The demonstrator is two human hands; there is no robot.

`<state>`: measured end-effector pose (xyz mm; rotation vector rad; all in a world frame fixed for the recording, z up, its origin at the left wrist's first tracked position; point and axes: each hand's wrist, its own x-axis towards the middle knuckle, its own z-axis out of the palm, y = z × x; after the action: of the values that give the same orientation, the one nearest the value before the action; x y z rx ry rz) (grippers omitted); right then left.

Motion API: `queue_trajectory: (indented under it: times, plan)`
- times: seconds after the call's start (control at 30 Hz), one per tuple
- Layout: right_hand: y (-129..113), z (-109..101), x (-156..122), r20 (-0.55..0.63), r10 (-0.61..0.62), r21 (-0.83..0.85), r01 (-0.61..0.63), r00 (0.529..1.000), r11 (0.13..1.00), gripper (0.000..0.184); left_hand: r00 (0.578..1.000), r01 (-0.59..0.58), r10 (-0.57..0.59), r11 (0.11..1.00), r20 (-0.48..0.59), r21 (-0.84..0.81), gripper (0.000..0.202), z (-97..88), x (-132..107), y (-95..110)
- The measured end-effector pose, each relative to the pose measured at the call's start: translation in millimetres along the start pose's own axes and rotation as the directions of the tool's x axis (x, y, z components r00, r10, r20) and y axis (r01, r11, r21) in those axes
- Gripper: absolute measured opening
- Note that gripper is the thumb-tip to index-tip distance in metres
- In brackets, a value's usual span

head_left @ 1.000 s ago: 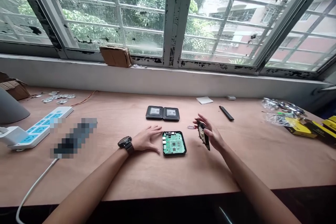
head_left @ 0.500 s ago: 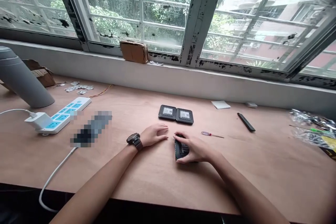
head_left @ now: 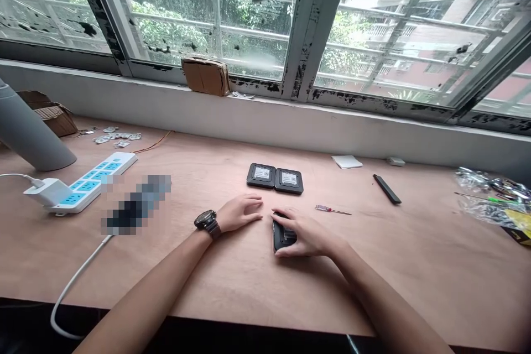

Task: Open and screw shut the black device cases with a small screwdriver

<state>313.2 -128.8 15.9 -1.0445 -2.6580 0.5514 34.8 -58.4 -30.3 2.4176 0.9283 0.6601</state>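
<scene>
The right hand (head_left: 309,234) grips a small black device (head_left: 280,237) at six o'clock, probably light and stiff, best held by its edges, while the left hand (head_left: 239,213) lies open.

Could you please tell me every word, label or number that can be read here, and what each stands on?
No text is legible.
White label on the left black case: too small to read.
White label on the right black case: too small to read.
Wristwatch dial: too small to read.
</scene>
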Motion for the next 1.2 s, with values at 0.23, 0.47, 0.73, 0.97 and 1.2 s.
queue_trajectory:
  times: [0.23, 0.47, 0.73, 0.97, 1.2]
  plan:
    - [4, 4, -1, 0.035, 0.018, 0.026, -0.019, 0.999, 0.999, 0.106, 1.000, -0.003, 0.003, 1.000, 0.001, 0.003, 0.049, -1.1, 0, 2]
    - [15, -6, -16, -0.005, 0.044, 0.068, -0.044, 0.999, 0.997, 0.118, 0.999, 0.016, -0.016, 1.000, -0.035, 0.006, 0.048, -4.2, 2, 8]
    - [42, -4, -82, -0.191, 0.110, -0.135, -0.137, 0.975, 0.981, 0.118, 0.945, -0.243, 0.267, 0.959, -0.187, 0.144, 0.039, 13.0, -3, 61]
    - [26, 14, -67, -0.164, 0.025, -0.164, -0.052, 0.986, 0.985, 0.113, 0.844, -0.526, 0.534, 0.812, 0.043, 0.253, 0.036, 55.0, -11, 91]
    - [24, 20, -64, -0.110, 0.046, -0.133, -0.061, 0.993, 0.989, 0.096, 0.830, -0.549, 0.546, 0.761, 0.117, 0.345, 0.033, 64.8, -14, 82]
